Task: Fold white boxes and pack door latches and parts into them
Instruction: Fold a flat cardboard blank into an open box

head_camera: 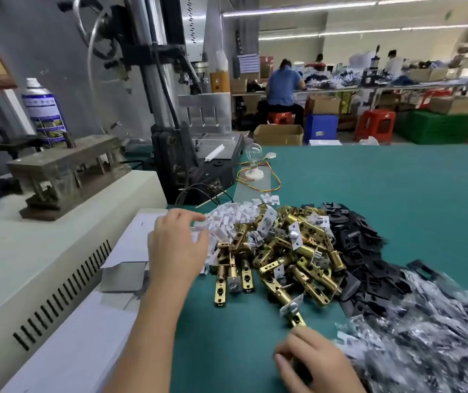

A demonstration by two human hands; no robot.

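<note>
A heap of brass door latches [284, 251] lies on the green table [383, 188]. Behind it to the left are small white plastic parts [227, 219]; to its right is a pile of black plates [360, 251]. My left hand [177, 245] reaches over the white parts, fingers spread and curled down onto them. Whether it holds one is hidden. A folded-up white box [123, 275] stands open just left of that hand. My right hand [315, 361] near the front edge grips the brass end of one latch [293, 310], which points away from me.
Flat white box blanks [68, 344] lie stacked at the front left beside a cream machine housing [42, 251]. Clear bags of parts [431, 330] fill the front right. A press [170, 123], a spray can [44, 112] and a light bulb [253, 160] stand behind.
</note>
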